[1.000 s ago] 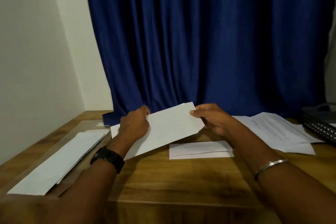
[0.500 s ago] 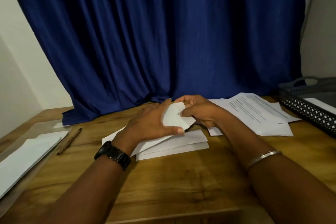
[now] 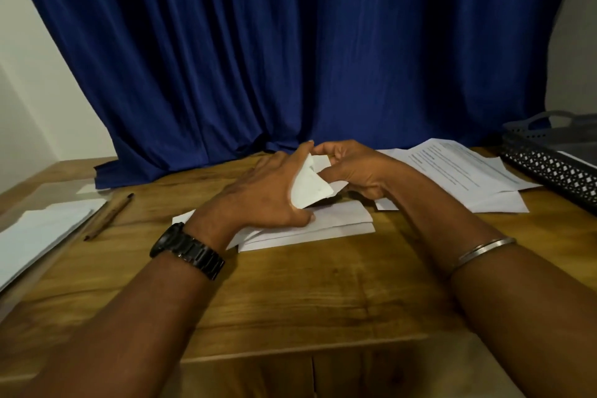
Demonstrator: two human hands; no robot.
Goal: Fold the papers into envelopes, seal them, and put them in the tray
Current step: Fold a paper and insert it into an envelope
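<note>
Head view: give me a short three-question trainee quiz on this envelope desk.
1. True or false: the left hand and the right hand both hold the folded paper.
2. The mesh tray stands at the desk's: A) left edge, B) right edge, C) centre.
3. Fill in: the pen lies to the ___ of the envelopes.
Key: 1 true; 2 B; 3 left.

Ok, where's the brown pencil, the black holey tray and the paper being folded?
Brown wooden pencil (image 3: 109, 217): head view, middle of its shaft.
Black perforated plastic tray (image 3: 549, 168): head view, its near side wall.
White folded paper (image 3: 308, 186): head view, the raised curled flap.
</note>
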